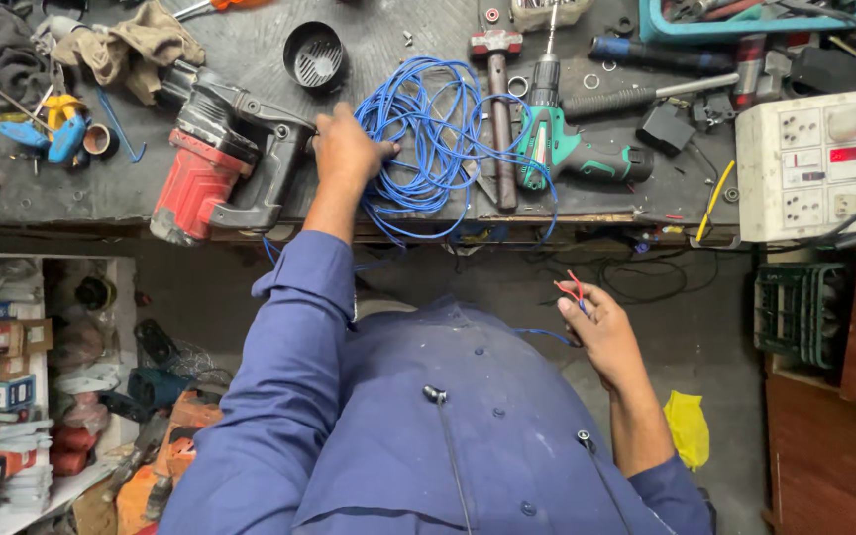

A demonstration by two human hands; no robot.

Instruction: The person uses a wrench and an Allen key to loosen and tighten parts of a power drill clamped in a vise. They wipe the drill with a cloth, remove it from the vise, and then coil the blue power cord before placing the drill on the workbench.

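My left hand (346,151) reaches onto the dark workbench (250,59) and grips the edge of a loose coil of blue wire (428,129). My right hand (598,327) hangs below the bench edge, near my chest, pinching short ends of red and blue wire (572,288). A blue strand runs from that hand back toward my blue work shirt. A red and grey power tool (215,163) lies just left of my left hand. A green cordless drill (562,139) and a hammer (497,109) lie right of the coil, partly under its loops.
A white socket board (806,163) sits at the bench's right end. A black round cap (315,56), screwdrivers, rags and small parts crowd the bench top. Shelves of boxes (2,376) stand lower left, a green crate (795,307) at right, a yellow bag (688,426) on the floor.
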